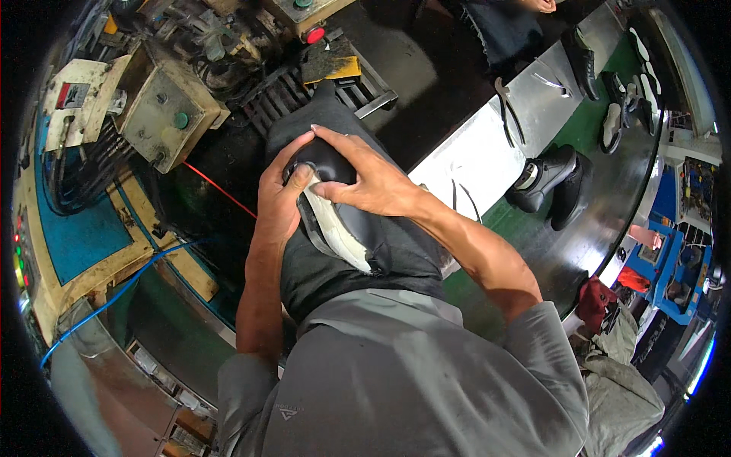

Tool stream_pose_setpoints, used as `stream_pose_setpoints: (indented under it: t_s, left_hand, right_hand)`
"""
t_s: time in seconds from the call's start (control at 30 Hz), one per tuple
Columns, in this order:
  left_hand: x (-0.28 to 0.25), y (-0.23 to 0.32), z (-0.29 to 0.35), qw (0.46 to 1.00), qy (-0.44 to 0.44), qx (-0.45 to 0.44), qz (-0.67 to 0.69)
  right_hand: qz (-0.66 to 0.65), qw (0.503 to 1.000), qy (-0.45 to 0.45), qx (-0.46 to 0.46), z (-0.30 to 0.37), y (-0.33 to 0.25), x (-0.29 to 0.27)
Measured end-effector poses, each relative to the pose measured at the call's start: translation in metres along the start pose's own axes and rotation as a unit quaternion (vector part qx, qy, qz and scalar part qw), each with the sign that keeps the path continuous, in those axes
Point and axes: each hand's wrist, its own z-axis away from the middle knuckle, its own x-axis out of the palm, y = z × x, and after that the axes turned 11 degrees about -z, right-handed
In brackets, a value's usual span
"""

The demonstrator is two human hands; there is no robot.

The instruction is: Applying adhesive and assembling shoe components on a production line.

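Observation:
A black shoe upper point(367, 222) lies bottom up across my lap, its toe pointing away from me. A long whitish insole point(335, 228) shows inside the dark edge of the upper. My left hand point(280, 189) is wrapped round the left side of the toe, its thumb pressing near the insole's tip. From the right, my right hand point(371, 180) grips the same toe, with the thumb on the rim of the upper. The fingertips of both hands meet over the toe's far end. The underside against my legs is hidden.
At left stands a machine with a control box point(169, 116) and a blue hose point(114, 295). To the right, a metal-edged bench point(457, 137) bears pincers point(504, 103), black shoes point(542, 180) and white soles point(647, 76). Another person's hand point(542, 5) shows at the top.

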Motion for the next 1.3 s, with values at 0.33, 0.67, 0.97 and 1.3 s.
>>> stream_pose_setpoints:
  t_s: [0.33,0.67,0.97,1.3]
  left_hand:
    - [0.019,-0.010,-0.002,0.973,-0.044,-0.112,0.194]
    - [0.034,-0.024,-0.006,0.996,-0.034,-0.051,-0.065]
    - [0.036,-0.034,-0.005,0.997,-0.025,-0.048,-0.051]
    - [0.024,-0.025,0.076,0.981,-0.123,-0.137,-0.063]
  right_hand:
    - [-0.311,0.946,0.042,0.077,0.008,0.044,-0.025]
    - [-0.192,0.973,0.082,0.102,0.007,0.050,-0.015]
    - [-0.142,0.980,0.087,0.109,0.028,0.045,-0.002]
    - [0.182,0.974,0.138,0.001,0.124,0.006,0.038]
